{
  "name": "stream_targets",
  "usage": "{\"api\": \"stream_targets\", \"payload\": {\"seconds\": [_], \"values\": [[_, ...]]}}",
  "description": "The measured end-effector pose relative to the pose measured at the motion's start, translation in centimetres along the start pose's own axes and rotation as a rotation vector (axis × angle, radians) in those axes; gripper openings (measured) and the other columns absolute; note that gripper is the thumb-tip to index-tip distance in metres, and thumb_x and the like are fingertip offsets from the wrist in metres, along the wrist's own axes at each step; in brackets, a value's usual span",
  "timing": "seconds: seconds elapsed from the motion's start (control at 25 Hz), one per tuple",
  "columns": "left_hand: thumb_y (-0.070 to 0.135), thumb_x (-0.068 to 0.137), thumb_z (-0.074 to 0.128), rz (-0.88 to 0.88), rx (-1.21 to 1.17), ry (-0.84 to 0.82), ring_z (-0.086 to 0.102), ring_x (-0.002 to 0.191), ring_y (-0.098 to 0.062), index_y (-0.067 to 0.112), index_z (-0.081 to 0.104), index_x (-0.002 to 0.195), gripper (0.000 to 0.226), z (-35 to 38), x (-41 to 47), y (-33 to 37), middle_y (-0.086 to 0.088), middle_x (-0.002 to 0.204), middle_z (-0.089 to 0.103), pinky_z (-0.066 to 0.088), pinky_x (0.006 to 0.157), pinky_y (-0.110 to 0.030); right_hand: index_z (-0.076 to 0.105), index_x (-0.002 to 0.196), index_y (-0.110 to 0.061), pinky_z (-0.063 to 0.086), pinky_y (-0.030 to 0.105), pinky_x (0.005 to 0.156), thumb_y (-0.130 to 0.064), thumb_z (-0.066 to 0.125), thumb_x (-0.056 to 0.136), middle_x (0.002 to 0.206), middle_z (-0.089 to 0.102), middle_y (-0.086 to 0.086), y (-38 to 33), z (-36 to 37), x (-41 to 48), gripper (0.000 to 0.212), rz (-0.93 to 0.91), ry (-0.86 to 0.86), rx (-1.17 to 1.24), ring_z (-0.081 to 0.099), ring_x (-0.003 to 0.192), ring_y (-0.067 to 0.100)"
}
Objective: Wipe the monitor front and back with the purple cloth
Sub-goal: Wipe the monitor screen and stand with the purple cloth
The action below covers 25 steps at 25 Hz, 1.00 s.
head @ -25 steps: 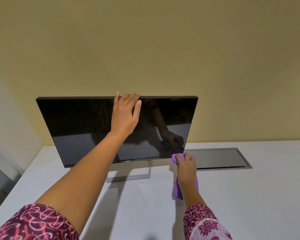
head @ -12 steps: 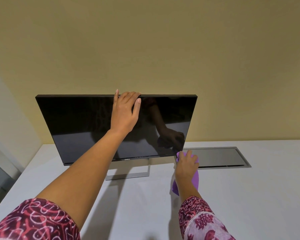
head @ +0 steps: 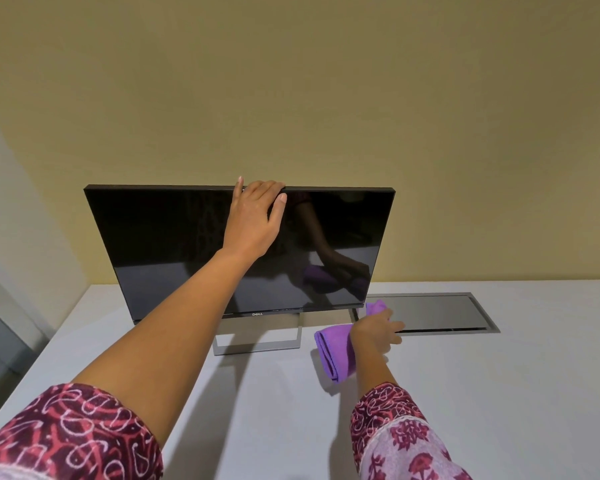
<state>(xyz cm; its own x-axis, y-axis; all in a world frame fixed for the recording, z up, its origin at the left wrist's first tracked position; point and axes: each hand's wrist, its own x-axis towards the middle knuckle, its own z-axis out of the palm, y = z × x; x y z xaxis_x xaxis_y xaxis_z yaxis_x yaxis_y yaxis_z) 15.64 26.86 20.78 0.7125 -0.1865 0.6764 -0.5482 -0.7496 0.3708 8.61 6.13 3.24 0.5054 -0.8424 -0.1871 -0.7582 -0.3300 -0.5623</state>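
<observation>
Yellow-tan wall (head: pixel 291 81) fills upper frame; pale grey desk (head: pixel 499 393) across lower half. Monitor (head: pixel 174 244) stands centre frame on open metal stand (head: pixel 257 348), screen dark, tilted back. Left hand (head: pixel 253 220) hooks fingers over top edge at centre, thumb on the front: steadying grip. Right hand (head: pixel 374 332), lower right of the screen, holds purple cloth (head: pixel 333 351) bunched under the palm, clear of the glass and beside the recessed cable hatch (head: pixel 430 311). Whether cloth touches desk: cannot tell. Progress, judged: no wiping contact now; extent of front cleaned not readable from glass; back out of view, probably still to do
</observation>
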Motion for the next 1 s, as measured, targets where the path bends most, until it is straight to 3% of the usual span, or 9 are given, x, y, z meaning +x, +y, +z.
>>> {"api": "stream_targets", "payload": {"seconds": [0.16, 0.4, 0.52, 0.64, 0.84, 1.0], "values": [[0.031, 0.101, 0.034, -0.002, 0.001, 0.007, 0.045, 0.125, -0.013, 0.015, 0.056, 0.129, 0.039, 0.1, 0.0, 0.1, 0.0, 0.129, 0.058, -0.005, 0.115, -0.025, 0.043, 0.131, -0.017, 0.047, 0.04, 0.093, -0.016, 0.057, 0.092, 0.13, 0.034, 0.018, -0.7, -0.4, 0.4, 0.042, -0.137, -0.043, -0.079, 0.041, 0.116, 0.033], [0.033, 0.1, 0.034, 0.015, -0.008, 0.027, 0.048, 0.121, -0.013, 0.013, 0.058, 0.126, 0.04, 0.6, 0.0, -0.2, 0.0, 0.125, 0.06, -0.001, 0.117, -0.029, 0.043, 0.132, -0.019, 0.045, 0.033, 0.096, -0.028, 0.066, 0.086, 0.132, 0.038, 0.012, -1.3, 0.5, -1.0, 0.052, -0.319, -0.023, -0.421, 0.042, 0.119, 0.027], [0.033, 0.099, 0.033, 0.02, -0.007, 0.025, 0.049, 0.12, -0.013, 0.013, 0.059, 0.125, 0.042, 0.6, 0.0, -0.5, 0.0, 0.124, 0.061, 0.001, 0.117, -0.03, 0.046, 0.131, -0.018, 0.047, 0.032, 0.094, -0.028, 0.06, 0.09, 0.133, 0.041, 0.01, -1.1, 1.3, -1.8, 0.044, -0.453, -0.019, -0.302, 0.043, 0.118, 0.025], [0.032, 0.1, 0.031, 0.028, 0.011, 0.022, 0.048, 0.121, -0.014, 0.014, 0.058, 0.126, 0.042, 0.4, 0.0, -0.6, 0.0, 0.125, 0.06, 0.003, 0.117, -0.029, 0.045, 0.133, -0.017, 0.051, 0.033, 0.087, -0.027, 0.051, 0.095, 0.129, 0.044, 0.011, -1.1, 1.4, -2.3, 0.039, -0.338, 0.085, -0.042, 0.046, 0.112, 0.025], [0.035, 0.1, 0.022, 0.059, 0.128, -0.014, 0.047, 0.123, -0.014, 0.017, 0.055, 0.129, 0.048, -0.1, 0.0, -1.2, 0.003, 0.129, 0.058, 0.014, 0.116, -0.034, 0.043, 0.134, -0.018, 0.051, 0.034, 0.092, -0.027, 0.054, 0.095, 0.136, 0.04, 0.008, -1.6, 2.4, -3.1, 0.042, -0.396, 0.069, -0.153, 0.045, 0.118, 0.025], [0.032, 0.1, 0.025, 0.019, 0.173, 0.089, 0.052, 0.115, -0.014, 0.019, 0.06, 0.122, 0.043, -1.6, -0.6, -3.4, 0.005, 0.121, 0.063, 0.019, 0.112, -0.034, 0.039, 0.136, -0.019, 0.048, 0.03, 0.095, -0.029, 0.055, 0.094, 0.142, 0.035, 0.008, -1.6, 3.4, -4.6, 0.046, -0.51, -0.011, -0.333, 0.038, 0.126, 0.027]]}}
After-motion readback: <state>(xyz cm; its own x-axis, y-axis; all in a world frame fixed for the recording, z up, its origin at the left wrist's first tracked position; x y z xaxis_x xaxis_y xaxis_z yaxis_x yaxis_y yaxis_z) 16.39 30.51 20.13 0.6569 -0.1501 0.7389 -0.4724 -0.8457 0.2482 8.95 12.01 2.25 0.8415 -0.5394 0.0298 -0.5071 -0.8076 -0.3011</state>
